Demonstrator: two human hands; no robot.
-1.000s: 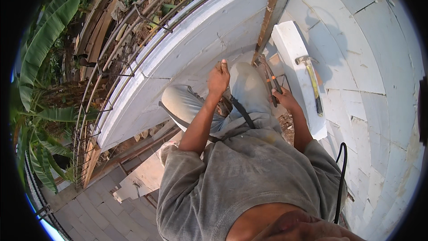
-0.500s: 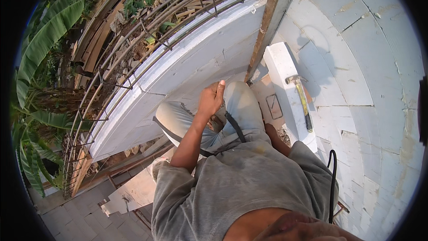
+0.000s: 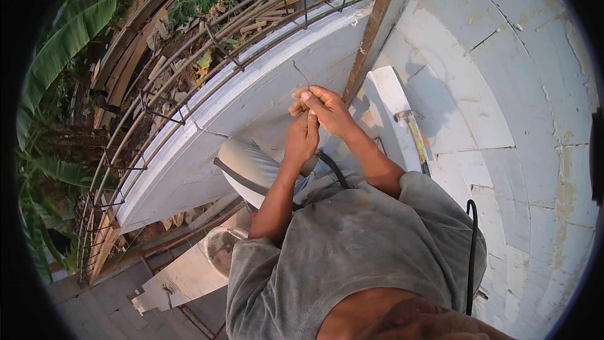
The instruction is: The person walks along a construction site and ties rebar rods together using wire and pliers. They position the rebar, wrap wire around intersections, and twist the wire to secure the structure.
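My two hands meet above my knees, in front of the white block wall point(image 3: 270, 107). A thin dark wire point(image 3: 301, 70) sticks up from between the fingers of my right hand point(image 3: 328, 112), which are pinched on it. Right below, my left hand point(image 3: 302, 138) is closed, its thumb side against the right fingers. Whatever lies inside the left fingers is hidden. To the right, a hammer point(image 3: 415, 138) with a yellow and black handle rests on a white block point(image 3: 388, 91), apart from both hands.
Long steel bars with ties point(image 3: 182, 119) run along the wall's top at the left. A rusty upright post point(image 3: 375, 28) stands at the far end. A pale block wall point(image 3: 497, 101) rises on the right. A bucket point(image 3: 221, 249) sits on a board point(image 3: 185, 283) at lower left.
My right hand has come up from beside my right hip to meet the left. The wire now shows above the fingers. More of the bucket shows at lower left.
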